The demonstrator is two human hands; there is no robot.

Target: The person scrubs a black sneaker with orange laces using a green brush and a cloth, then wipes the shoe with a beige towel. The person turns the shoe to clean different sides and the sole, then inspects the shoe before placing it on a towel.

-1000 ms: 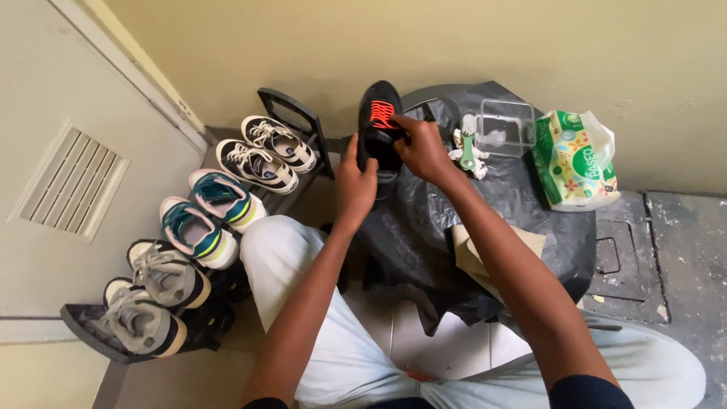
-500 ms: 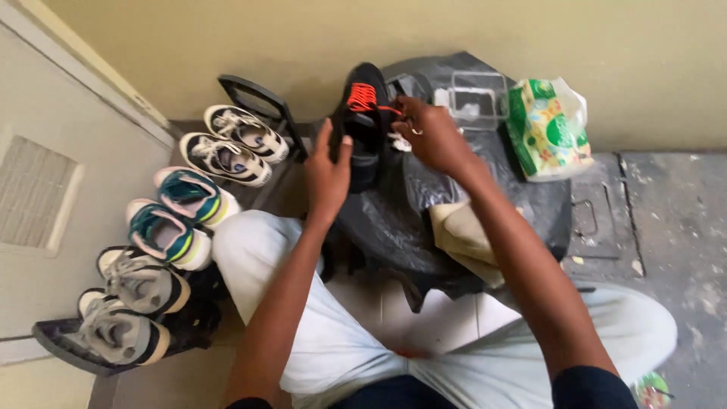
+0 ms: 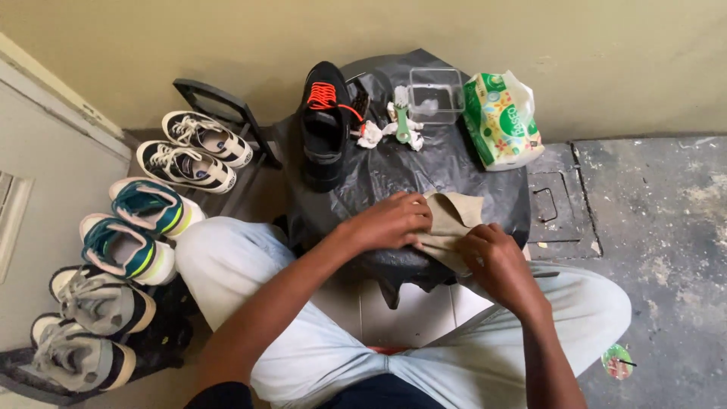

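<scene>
On the near edge of the black-covered stool [image 3: 500,198], the left hand [image 3: 390,222] and right hand [image 3: 496,257] both pinch the beige cloth [image 3: 453,220], which is best folded flat and gripped firmly, away from the black sneaker [image 3: 324,129] beyond.

wall [image 3: 189,38]: yellowish plaster | floor [image 3: 666,242]: stained grey concrete | door [image 3: 45,174]: pale, left

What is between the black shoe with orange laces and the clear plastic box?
In the head view, between the black shoe and the clear box lie a green-handled brush and crumpled white bits, on the black plastic cover.
</scene>
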